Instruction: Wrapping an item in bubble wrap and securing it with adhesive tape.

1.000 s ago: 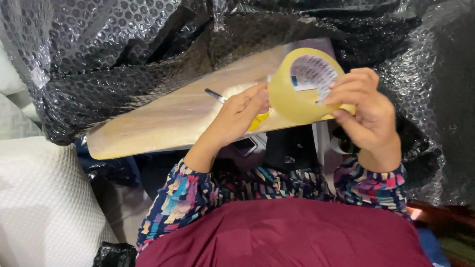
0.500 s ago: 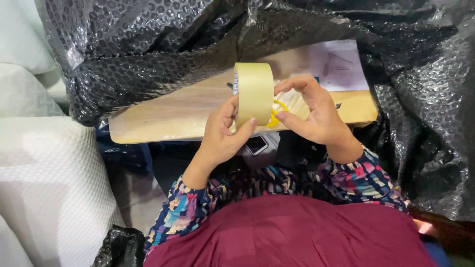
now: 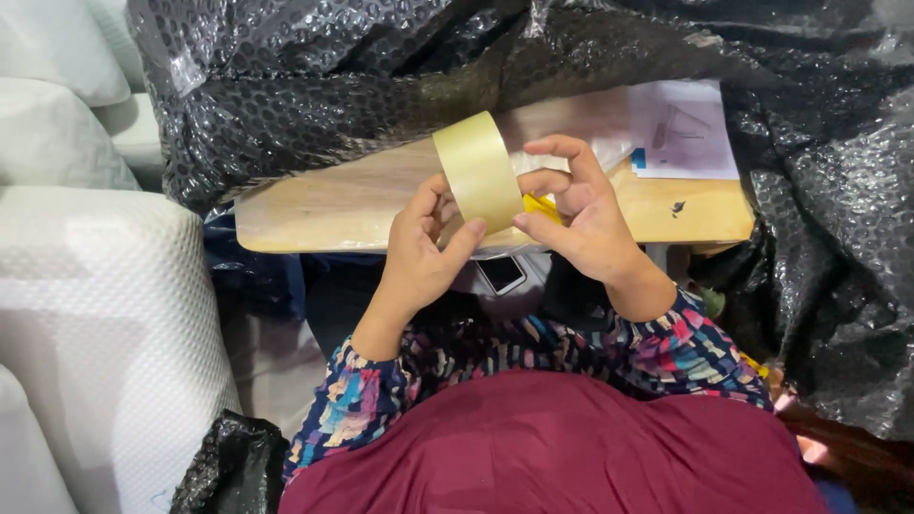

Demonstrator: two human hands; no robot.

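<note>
Foam rolls [image 3: 95,314], white and dimpled, fill the left edge, stacked one above another. At their foot, low in the frame, sits a crumpled black bag [image 3: 228,466]. Black bubble wrap [image 3: 314,95] spreads across the top, drapes over the far part of a pale wooden board [image 3: 314,205] and runs down the right side as well.

The board lies tilted across the middle, its near edge bare. Above it the left hand [image 3: 419,247] is closed on the lower edge of a tape roll [image 3: 479,171], thumb pressed on the outer face and fingers curled behind. The roll stands on edge, its tan band facing the camera, held up just over the board between both hands. The right hand [image 3: 581,214] grips it from the other side: the thumb meets the lower rim close to the left thumb, and the fingers arch over the roll's open side. So the hands are close together, both clamped on the roll. A bit of something yellow [image 3: 538,205] shows between the roll and the right palm; what it is cannot be told.

Below the hands a dark phone [image 3: 502,274] lies partly hidden. Patterned sleeves [image 3: 685,347] and a maroon garment [image 3: 552,447] fill the bottom. Right of the hands, a white printed sheet [image 3: 681,128] rests on the board's far corner.
</note>
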